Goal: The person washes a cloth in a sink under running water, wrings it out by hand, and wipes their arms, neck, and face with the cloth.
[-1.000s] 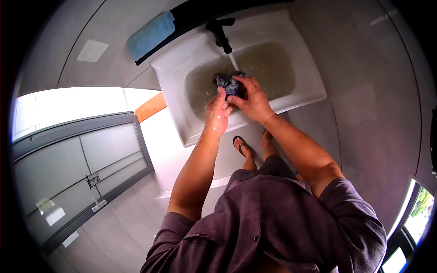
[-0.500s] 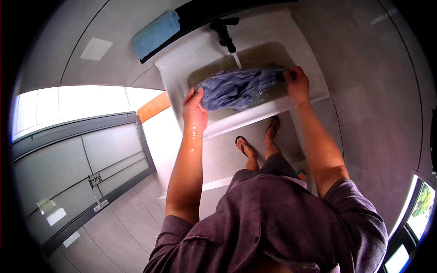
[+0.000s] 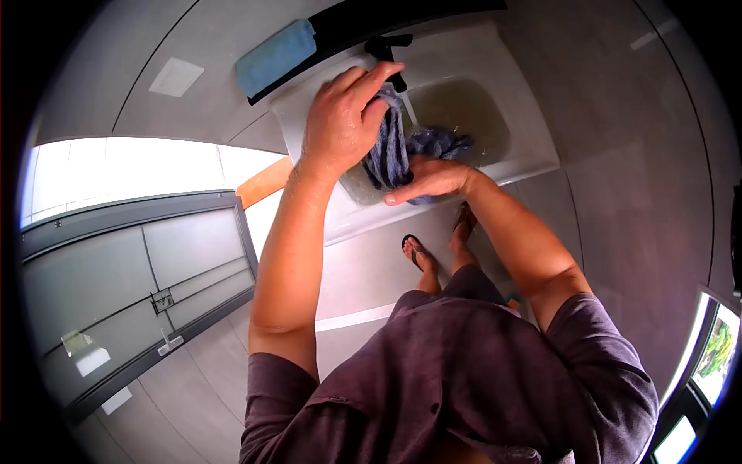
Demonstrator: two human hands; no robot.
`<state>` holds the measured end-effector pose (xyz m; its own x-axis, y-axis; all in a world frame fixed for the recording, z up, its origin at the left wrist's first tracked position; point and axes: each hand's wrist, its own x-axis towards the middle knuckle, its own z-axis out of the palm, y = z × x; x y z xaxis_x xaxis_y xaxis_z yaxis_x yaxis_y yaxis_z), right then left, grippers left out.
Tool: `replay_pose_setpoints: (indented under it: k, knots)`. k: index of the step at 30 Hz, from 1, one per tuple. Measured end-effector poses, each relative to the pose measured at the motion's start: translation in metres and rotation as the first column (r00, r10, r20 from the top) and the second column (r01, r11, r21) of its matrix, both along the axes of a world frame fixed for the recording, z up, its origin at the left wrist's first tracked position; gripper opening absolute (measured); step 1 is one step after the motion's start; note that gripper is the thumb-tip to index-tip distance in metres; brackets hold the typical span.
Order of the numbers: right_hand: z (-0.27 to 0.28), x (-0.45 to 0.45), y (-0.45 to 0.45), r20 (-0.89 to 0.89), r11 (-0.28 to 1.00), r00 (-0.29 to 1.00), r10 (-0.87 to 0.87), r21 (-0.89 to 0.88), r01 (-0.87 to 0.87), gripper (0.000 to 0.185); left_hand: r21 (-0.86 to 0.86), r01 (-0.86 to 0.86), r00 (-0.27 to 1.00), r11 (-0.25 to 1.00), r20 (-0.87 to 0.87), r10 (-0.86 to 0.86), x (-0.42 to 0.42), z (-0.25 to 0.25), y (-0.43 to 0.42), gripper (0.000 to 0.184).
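Clock face laid on the washbasin, 12 at top of view.

- White washbasin (image 3: 536, 133): holds cloudy water (image 3: 483, 108). Wet cloth best worked well inside the rim, so drips fall back in.
- Black ledge (image 3: 348, 29): past the rim, 10 to 12 o'clock. Folded light-blue towel (image 3: 277, 59) on it, about 10 o'clock; splashes best aimed away from there.
- Grey-blue cloth (image 3: 390, 147): the thing being handled, over the middle of the washbasin. One part hangs in long folds, the rest bunched toward 3 o'clock, low over the water. Looks soaked, so likely heavy and slippery; a broad, gathered hold should serve better than a fingertip pinch.
- Left hand (image 3: 344, 120): about 10 o'clock, raised, thumb and fingers clamped on the cloth's upper end, index finger jutting toward the faucet. Wants clearance from the spout.
- Right hand (image 3: 437, 178): about 5 o'clock, against the lower folds. Thumb apart from the rest; fingers partly hidden, closure can't be told. Good spot to support the weight from below.
- Black faucet (image 3: 386, 52): 11 to 12 o'clock. Thin stream (image 3: 410, 108) falls beside the hanging folds; spreading and turning them under it should wet them evenly. Tight bunching would shield the inner layers.
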<state>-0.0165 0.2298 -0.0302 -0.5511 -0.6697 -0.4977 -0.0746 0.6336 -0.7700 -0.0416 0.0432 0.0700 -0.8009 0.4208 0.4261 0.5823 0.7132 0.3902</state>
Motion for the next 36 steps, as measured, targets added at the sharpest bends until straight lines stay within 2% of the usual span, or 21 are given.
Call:
replay_pose_setpoints:
  k: [1,3,4,5,7,8,11,12,15,18,21,23,26,27,28,29,30,31,32,34,36]
  knots:
    - [-0.004,-0.002,-0.006,0.183,1.000,0.983,0.013,-0.008,-0.011,0.094,0.078,-0.054,0.998,0.995,0.045,0.051,0.006,-0.013,-0.001,0.058]
    - [0.005,0.015,-0.010,0.266,0.919,0.886,-0.380,-0.003,0.395,0.091,0.225,-0.172,0.980,0.959,0.140,0.143,0.027,-0.041,-0.005,0.068]
    - [-0.002,0.019,-0.010,0.329,0.862,0.838,-0.436,-0.114,0.494,0.086,0.211,-0.309,0.904,0.927,0.369,0.217,0.039,-0.068,-0.018,0.078]
    - [-0.028,0.019,-0.015,0.278,0.794,0.762,-0.584,0.004,0.607,0.075,0.244,-0.455,0.816,0.856,0.499,0.291,0.054,-0.093,-0.025,0.076]
    - [-0.037,0.020,-0.007,0.911,0.478,0.365,-0.194,-0.237,0.846,0.068,0.217,-0.638,0.590,0.739,0.754,0.288,0.087,-0.138,-0.039,0.078]
    - [-0.042,0.017,-0.006,0.956,0.393,0.295,0.005,-0.273,0.878,0.065,0.212,-0.693,0.476,0.689,0.853,0.216,0.101,-0.154,-0.045,0.085]
    - [-0.019,0.022,-0.005,0.916,0.300,0.386,0.112,-0.401,0.865,0.064,0.288,-0.774,0.280,0.564,0.955,-0.103,0.123,-0.146,-0.045,0.101]
    - [-0.014,0.025,-0.008,0.911,0.298,0.401,0.093,-0.410,0.862,0.065,0.365,-0.791,0.359,0.491,0.927,-0.111,0.125,-0.155,-0.041,0.104]
    - [0.000,0.029,-0.013,0.887,0.332,0.458,0.058,-0.449,0.829,0.065,0.702,-0.693,0.574,0.166,0.676,-0.463,0.111,-0.123,-0.021,0.089]
    - [-0.001,0.018,0.005,0.841,0.425,0.541,0.009,-0.493,0.759,0.064,0.710,-0.701,0.633,0.064,0.661,-0.401,0.099,-0.114,-0.026,0.068]
    - [-0.004,0.025,0.013,0.793,0.495,0.607,-0.037,-0.514,0.701,0.063,0.660,-0.729,0.543,0.182,0.719,-0.434,0.095,-0.133,-0.042,0.051]
    - [0.008,0.036,0.010,0.764,0.494,0.644,-0.024,-0.551,0.672,0.064,0.687,-0.725,0.581,0.047,0.647,-0.494,0.101,-0.125,-0.028,0.046]
    - [0.017,0.039,0.000,0.562,0.673,0.779,-0.280,-0.464,0.576,0.064,0.639,-0.762,0.577,-0.104,0.598,-0.556,0.111,-0.104,-0.006,0.050]
    - [0.005,0.034,0.000,0.369,0.757,0.867,-0.336,-0.443,0.481,0.064,0.652,-0.756,0.559,0.050,0.685,-0.467,0.113,-0.107,-0.006,0.050]
    - [-0.001,0.031,0.003,0.284,0.730,0.832,-0.476,-0.400,0.554,0.063,0.637,-0.743,0.547,0.204,0.755,-0.363,0.114,-0.111,-0.009,0.050]
    - [-0.004,0.027,0.009,0.190,0.692,0.776,-0.601,-0.363,0.624,0.063,0.595,-0.722,0.541,0.353,0.803,-0.249,0.113,-0.114,-0.013,0.051]
    - [-0.005,0.019,0.022,0.165,0.570,0.609,-0.776,-0.228,0.789,0.056,0.492,-0.805,0.510,0.331,0.859,-0.036,0.111,-0.114,-0.020,0.050]
    - [0.002,0.007,0.039,0.306,0.426,0.453,-0.837,-0.154,0.891,0.042,0.471,-0.781,0.547,0.410,0.833,0.085,0.106,-0.108,-0.039,0.052]
    - [-0.020,0.002,0.046,0.458,0.061,0.395,-0.796,-0.589,0.806,0.028,0.592,-0.748,0.645,0.299,0.756,0.114,0.102,-0.098,-0.048,0.050]
    - [-0.017,-0.013,0.072,0.728,-0.191,0.189,-0.659,-0.406,0.894,0.030,0.694,-0.672,0.739,0.258,0.650,0.178,0.092,-0.086,-0.056,0.048]
    - [-0.022,-0.022,0.071,0.689,-0.225,0.149,-0.710,-0.422,0.878,0.032,0.739,-0.621,0.784,0.261,0.581,0.221,0.082,-0.087,-0.050,0.047]
